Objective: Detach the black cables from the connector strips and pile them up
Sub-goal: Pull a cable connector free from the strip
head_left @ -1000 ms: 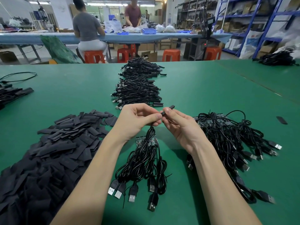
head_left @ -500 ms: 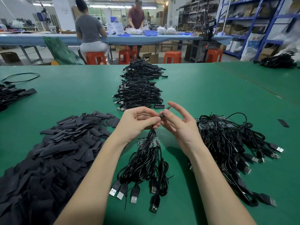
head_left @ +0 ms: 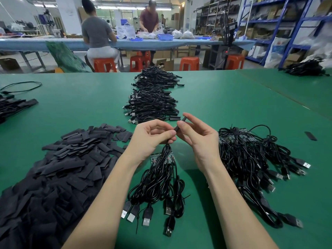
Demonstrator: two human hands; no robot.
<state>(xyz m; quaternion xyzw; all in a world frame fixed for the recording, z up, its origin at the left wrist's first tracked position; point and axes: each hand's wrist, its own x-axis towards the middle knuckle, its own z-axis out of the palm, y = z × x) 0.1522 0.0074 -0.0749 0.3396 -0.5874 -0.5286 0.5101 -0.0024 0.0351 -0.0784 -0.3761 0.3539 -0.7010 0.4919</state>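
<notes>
Workshop bench, green mat [head_left: 224, 105]; shelving and two people at a far table behind.

Item 1: left hand [head_left: 152, 139]. Fingers curled, pinching the top of a cable bunch [head_left: 159, 180], which hangs down to the mat. USB plugs [head_left: 143, 215] fan out at its lower end.

Item 2: strip [head_left: 162, 158]. Green board, partly hidden behind the hanging bunch, just below the left hand. Whether the cables are joined to it cannot be told.

Item 3: right hand [head_left: 199, 139]. Thumb and forefinger pinch a sleeve [head_left: 180, 124], a short black piece tilted up and away; other fingers loosely spread. Sleeve's lower end almost meets the left fingertips.

Item 4: finished pile [head_left: 152, 99], far centre, well apart from both hands.

Item 5: tangled cables [head_left: 251, 159], right, lying on further strips.

Item 6: black flat pieces [head_left: 53, 173], heaped left.

Step in hand, by judgement: one cable end being worked between the two hands. Next move calls for a steady left hold while the right pulls the end clear, then carrying it to the finished pile.
</notes>
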